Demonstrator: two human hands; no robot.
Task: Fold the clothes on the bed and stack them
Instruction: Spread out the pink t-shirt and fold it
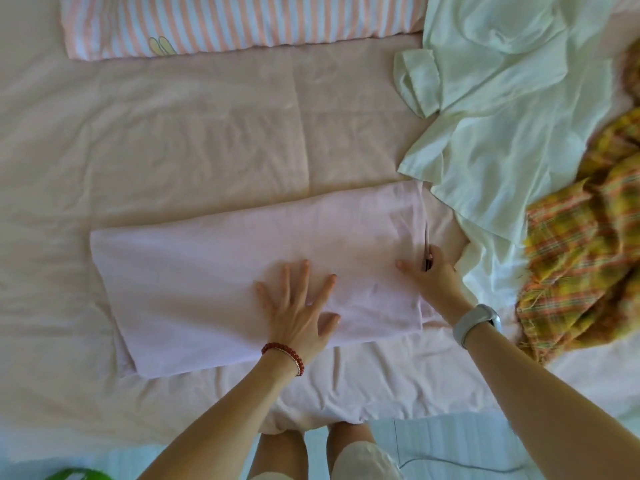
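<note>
A pale pink garment (225, 271) lies folded into a long strip across the middle of the bed. My left hand (298, 306) lies flat on its lower middle, fingers spread and straight. My right hand (429, 271) pinches the strip's right edge, thumb on top of the cloth and fingers tucked under the fold. To the right lie a crumpled white shirt (502, 109) and a yellow and orange plaid garment (581, 258), both unfolded.
The bed sheet (156, 150) is pale pink and creased. A pink-and-white striped pillow (225, 22) lies along the far edge. My legs stand against the near edge of the bed. Something green (79, 474) shows at the bottom left.
</note>
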